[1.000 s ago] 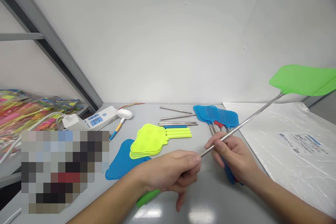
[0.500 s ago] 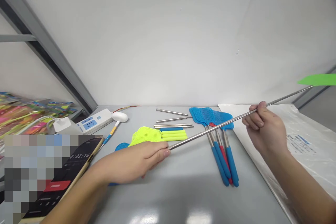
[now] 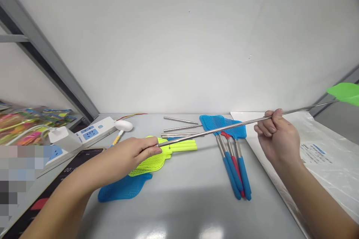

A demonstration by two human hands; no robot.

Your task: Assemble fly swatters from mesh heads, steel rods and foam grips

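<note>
A smooth grey tabletop is backed by a pale wall. On it lies a bundle of blue and red swatters, the landmark here. Left of the bundle are placed loose metal tubes, yellow-green swatter pieces, a blue paddle and, farther left, a white power strip.

A green-headed swatter is held raised, its long, thin silver shaft slanting across the bundle's heads. Its leafy green head, far right of the bundle, is cut off by the view's edge. The shaft's end is pinched in the left hand, left of the bundle; its middle is gripped by the right hand's curled fingers and thumb, right of the bundle.

Right of the bundle, a white plastic sheet is spread, its edge running forward. Grey tabletop is left showing in front of the bundle; behind it, the wall rises.
</note>
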